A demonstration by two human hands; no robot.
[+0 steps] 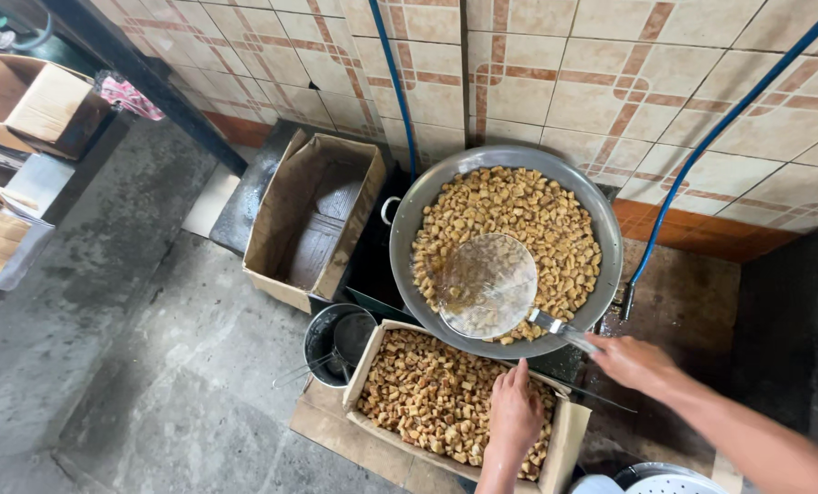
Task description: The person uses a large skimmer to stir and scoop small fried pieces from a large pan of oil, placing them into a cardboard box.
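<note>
Over the big round metal pan, filled with golden-brown fried cubes, a wide mesh skimmer lies tilted across the near half, its round basket resting on the food and its metal handle running down to the right. Right hand sits at the handle's end; the fingers appear closed around it, though the grip itself is partly hidden. Left hand rests palm-down, fingers loosely together, on the cubes heaped in a cardboard box just below the pan; it clamps on nothing that shows. Hands are apart, one on the tool, one in the box. Handling judgement: skimmer looks light and stiff, thin wire mesh that would dent if pressed; likely oily, so the handle may be slippery. Best hold is far back on the handle, away from the pan, as now. Loaded, the basket would pull the front down, so a firm wrist is needed. Cubes look dry, light, crumbly; they would roll off a tilted basket. Box is soft-walled, sagging at the rim. Nearby: an empty cardboard box left of the pan, a dark metal pot touching the filled box, blue hoses on the tiled wall, concrete floor.
</note>
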